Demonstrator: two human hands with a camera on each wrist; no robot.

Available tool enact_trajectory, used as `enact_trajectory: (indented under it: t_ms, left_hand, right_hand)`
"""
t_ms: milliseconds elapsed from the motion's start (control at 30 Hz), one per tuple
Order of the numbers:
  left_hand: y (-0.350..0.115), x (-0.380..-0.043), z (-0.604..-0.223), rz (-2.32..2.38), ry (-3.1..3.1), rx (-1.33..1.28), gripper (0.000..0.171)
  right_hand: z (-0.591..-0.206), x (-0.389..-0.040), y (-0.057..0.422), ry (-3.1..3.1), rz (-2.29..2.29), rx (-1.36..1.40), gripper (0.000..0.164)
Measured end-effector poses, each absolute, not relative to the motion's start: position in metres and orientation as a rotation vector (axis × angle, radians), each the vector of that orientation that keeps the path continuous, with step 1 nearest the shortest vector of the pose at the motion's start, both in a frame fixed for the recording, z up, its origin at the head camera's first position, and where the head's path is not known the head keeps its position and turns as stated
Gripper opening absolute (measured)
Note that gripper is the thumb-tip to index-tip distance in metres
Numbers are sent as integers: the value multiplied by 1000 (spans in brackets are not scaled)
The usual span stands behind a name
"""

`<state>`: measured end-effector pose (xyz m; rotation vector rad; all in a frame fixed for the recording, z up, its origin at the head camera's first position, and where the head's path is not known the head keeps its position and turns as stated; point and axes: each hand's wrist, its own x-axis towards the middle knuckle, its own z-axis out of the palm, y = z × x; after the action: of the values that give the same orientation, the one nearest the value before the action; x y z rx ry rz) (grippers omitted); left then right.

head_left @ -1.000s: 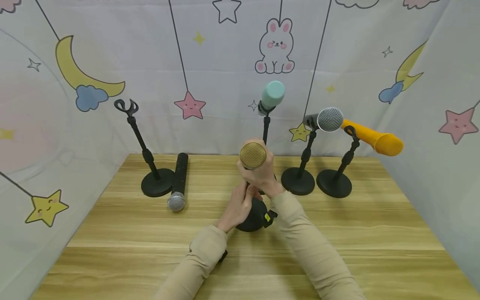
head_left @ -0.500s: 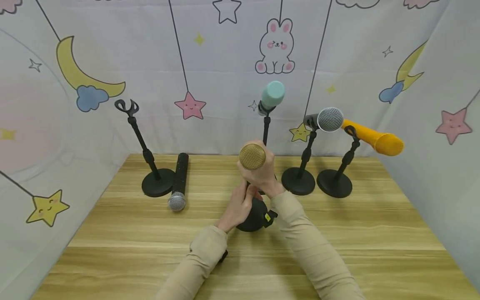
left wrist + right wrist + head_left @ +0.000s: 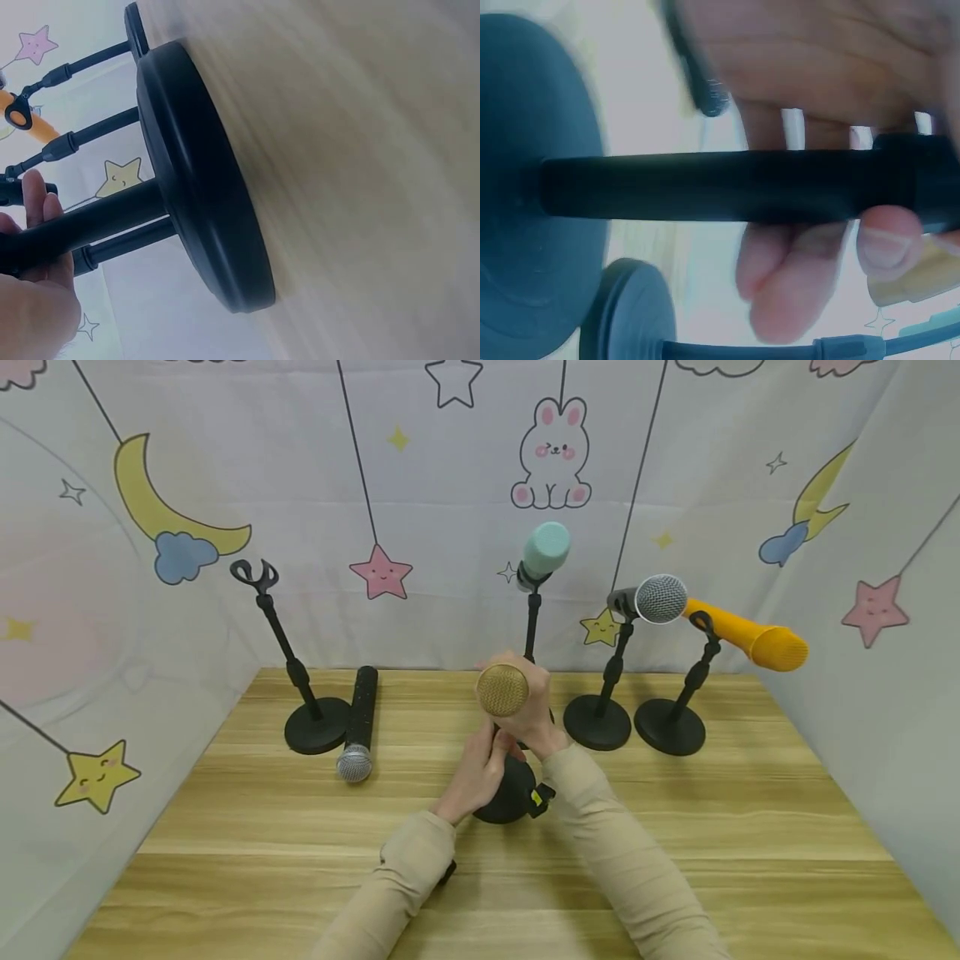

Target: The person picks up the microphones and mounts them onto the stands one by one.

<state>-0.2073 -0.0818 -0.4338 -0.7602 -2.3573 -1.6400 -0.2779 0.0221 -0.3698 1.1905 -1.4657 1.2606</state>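
A gold-headed microphone (image 3: 503, 690) points toward the head camera, its body mostly hidden behind the head and fingers. My right hand (image 3: 527, 702) grips it at the top of a black stand. Lower down, my left hand (image 3: 480, 768) is wrapped round that stand's pole (image 3: 112, 214). The stand's round base (image 3: 504, 797) rests on the table, and its edge shows closely in the left wrist view. In the right wrist view, fingers curl about the black pole (image 3: 690, 185), and part of the gold microphone (image 3: 919, 271) appears at the right. The clip is hidden in the head view.
On the left stands an empty-clipped stand (image 3: 317, 725), beside a black microphone (image 3: 360, 718) lying down. Behind and right, stands carry a mint microphone (image 3: 547, 550), a silver-headed microphone (image 3: 661, 599) and an orange microphone (image 3: 750, 635). Wooden table (image 3: 750, 852); printed curtain (image 3: 450, 477) behind.
The gold microphone's head and my right hand have dipped slightly toward the table in the last half second. My left hand and the stand's base stay in place.
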Motion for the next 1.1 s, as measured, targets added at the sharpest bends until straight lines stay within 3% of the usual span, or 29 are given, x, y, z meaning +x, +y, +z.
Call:
enact_trajectory:
  t_ms: [100, 400, 633, 1100]
  left_hand:
    - [-83, -207, -434, -1653, -2342, -766, 37]
    - [-81, -208, -436, -1668, -2324, -763, 31]
    - [-82, -208, -435, -1636, -2325, -795, 39]
    - [-81, -209, -435, -1654, -2301, -795, 31]
  right_hand:
    - [-372, -278, 21, -1466, 1288, 1199, 14]
    - [-370, -275, 22, -1510, 1358, 1239, 12]
    - [-368, -270, 25, -1633, 1383, 1226, 22]
    - [-365, -264, 28, -1721, 1411, 1216, 19]
